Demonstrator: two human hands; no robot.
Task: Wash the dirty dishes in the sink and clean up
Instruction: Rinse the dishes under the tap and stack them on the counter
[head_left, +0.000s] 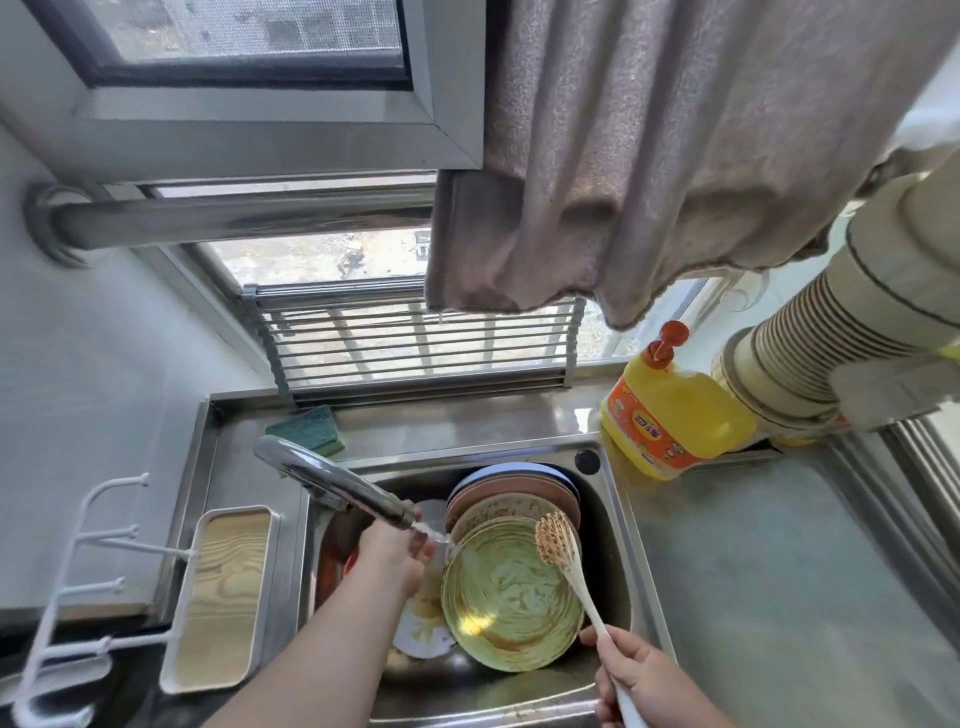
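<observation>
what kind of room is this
Most likely a small home kitchen, at the washing-up spot by a window. A steel sink holds stacked dirty plates under a tap, and a yellow bottle of dish soap stands on the counter.

A brushed stainless steel sink (618, 525) and dull, smudged steel tabletop (779, 561). A shiny chrome faucet (332, 483). A glazed green ceramic plate (511, 597), greasy. A pale wooden dish brush (571, 566). A glossy yellow plastic detergent bottle (675, 415). A rough pinkish cloth towel (675, 156).
</observation>
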